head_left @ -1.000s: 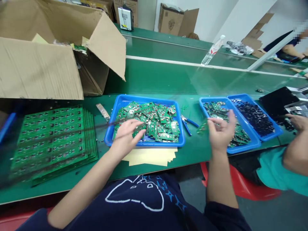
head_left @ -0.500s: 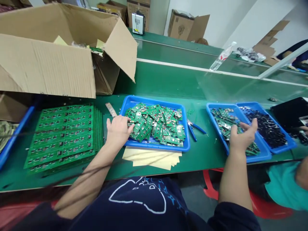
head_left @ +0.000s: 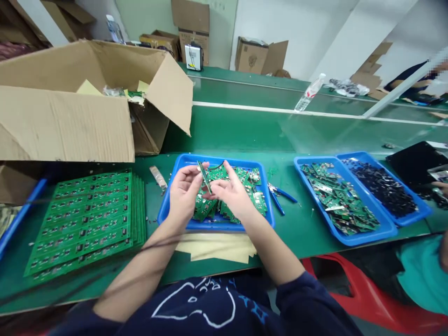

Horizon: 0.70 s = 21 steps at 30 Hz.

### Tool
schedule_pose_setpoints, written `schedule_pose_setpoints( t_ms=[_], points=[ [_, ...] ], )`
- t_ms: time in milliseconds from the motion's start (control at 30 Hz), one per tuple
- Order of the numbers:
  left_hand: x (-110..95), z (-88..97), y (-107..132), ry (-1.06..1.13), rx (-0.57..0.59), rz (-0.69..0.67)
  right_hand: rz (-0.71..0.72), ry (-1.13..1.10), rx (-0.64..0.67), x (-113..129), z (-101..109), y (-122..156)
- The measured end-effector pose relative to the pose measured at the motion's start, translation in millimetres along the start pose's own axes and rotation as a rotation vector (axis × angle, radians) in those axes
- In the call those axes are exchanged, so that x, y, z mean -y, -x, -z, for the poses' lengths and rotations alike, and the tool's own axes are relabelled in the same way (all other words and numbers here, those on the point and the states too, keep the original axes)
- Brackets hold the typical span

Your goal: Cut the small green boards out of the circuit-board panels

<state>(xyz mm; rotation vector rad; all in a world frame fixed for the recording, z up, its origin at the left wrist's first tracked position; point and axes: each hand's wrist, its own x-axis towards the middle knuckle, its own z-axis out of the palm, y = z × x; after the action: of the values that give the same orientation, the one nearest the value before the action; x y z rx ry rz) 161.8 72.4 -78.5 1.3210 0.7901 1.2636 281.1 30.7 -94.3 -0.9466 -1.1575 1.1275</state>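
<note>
While a narrow green circuit board (head_left: 205,176) tilts edge-on above the blue plastic tray (head_left: 213,158), the left hand (head_left: 184,198) pinches its upper end and the half-open right hand (head_left: 233,191) touches its lower end, over heaped boards (head_left: 203,208).

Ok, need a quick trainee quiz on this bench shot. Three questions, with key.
1. What does the left hand pinch above the middle blue tray?
2. True or false: the blue-handled pliers lie on the green bench, to the right of that tray.
3. What lies just in front of the middle tray? A) a cardboard box B) yellow paper sheets C) a stack of green panels

Key: 1. a small green circuit board; 2. true; 3. B
</note>
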Motion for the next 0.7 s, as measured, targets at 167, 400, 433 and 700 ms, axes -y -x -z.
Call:
schedule_pose_setpoints(
  t_ms=[167,400,433,700],
  points=[
    [11,12.4,3,-0.052,0.035,-0.031,0.078,0.088,-0.130,-9,7,8],
    [-2,22.7,2,-0.534,0.194,0.032,0.223,0.504,0.006,-2,25,15],
    [-2,22.4,2,-0.529,0.221,0.057,0.237,0.503,-0.063,-1,25,14],
    [-5,16.5,6,-0.454,0.555,0.169,0.264,0.434,-0.102,-1,24,13]
  ],
)
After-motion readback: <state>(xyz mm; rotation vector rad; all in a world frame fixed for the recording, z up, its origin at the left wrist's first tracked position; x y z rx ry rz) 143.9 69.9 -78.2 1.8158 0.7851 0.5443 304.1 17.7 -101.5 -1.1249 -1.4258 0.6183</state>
